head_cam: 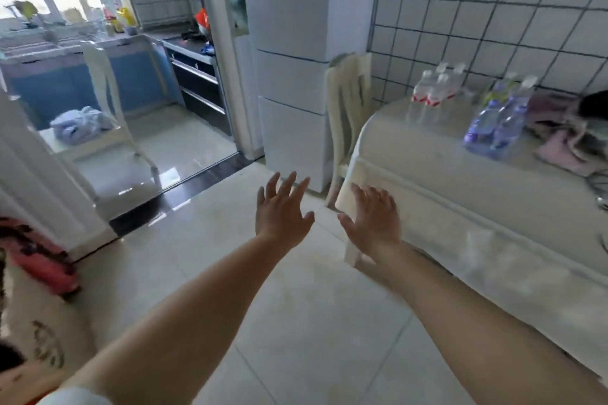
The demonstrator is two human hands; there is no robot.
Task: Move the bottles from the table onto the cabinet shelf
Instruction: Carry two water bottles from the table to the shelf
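Observation:
Several clear water bottles with red labels (434, 92) stand at the far end of the white table (444, 181), near the tiled wall. Closer along the table stand bottles with purple labels (496, 125). My left hand (283, 210) and my right hand (373, 219) are stretched out over the floor, fingers spread, holding nothing. Both are short of the table and well away from the bottles. The picture is blurred. No cabinet shelf is recognisable in view.
A cream chair (348, 115) stands between the table and a tall white fridge (292, 69). Crumpled cloths (566, 138) lie on the table at the right. A kitchen doorway opens at the left, with a white chair (108, 122) bearing clothes. A red object (39, 256) lies at the far left.

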